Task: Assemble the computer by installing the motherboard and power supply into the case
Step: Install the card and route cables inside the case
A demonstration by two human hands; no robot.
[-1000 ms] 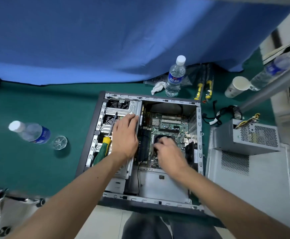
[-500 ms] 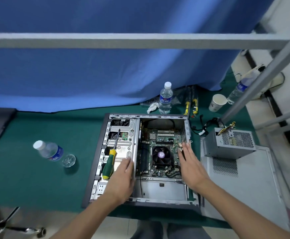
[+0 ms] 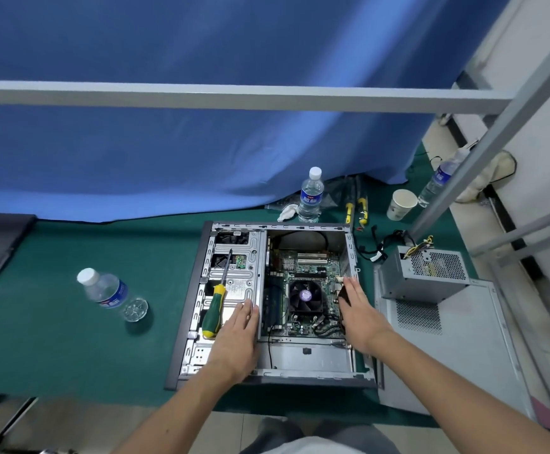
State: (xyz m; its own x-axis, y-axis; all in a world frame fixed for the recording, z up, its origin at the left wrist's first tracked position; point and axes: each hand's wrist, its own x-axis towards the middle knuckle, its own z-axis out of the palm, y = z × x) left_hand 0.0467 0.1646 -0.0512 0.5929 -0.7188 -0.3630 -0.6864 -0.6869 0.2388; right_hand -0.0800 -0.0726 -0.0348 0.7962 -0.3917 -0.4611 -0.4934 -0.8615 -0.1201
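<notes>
The open computer case (image 3: 185, 326) lies flat on the green table. Inside it sits the green motherboard (image 3: 306, 273) with a black CPU fan (image 3: 304, 295). My left hand (image 3: 236, 339) rests flat with straight fingers on the metal drive cage (image 3: 234, 267), beside a green and yellow screwdriver (image 3: 214, 309) lying on that cage. My right hand (image 3: 360, 314) is held flat with straight fingers over the case's right side, by the motherboard's right edge. The grey power supply (image 3: 422, 273) stands outside the case, on the removed side panel (image 3: 457, 348) to the right.
A water bottle (image 3: 105, 291) lies on the table at left near a clear lid (image 3: 135, 309). Another bottle (image 3: 311, 194), two yellow-handled tools (image 3: 355, 209), a paper cup (image 3: 401, 204) and loose cables (image 3: 383, 247) sit behind the case. A grey metal frame bar (image 3: 234, 95) crosses overhead.
My right hand came off the CPU fan and moved to the case's right side. My left hand slid toward me along the drive cage. The view pulled back and up.
</notes>
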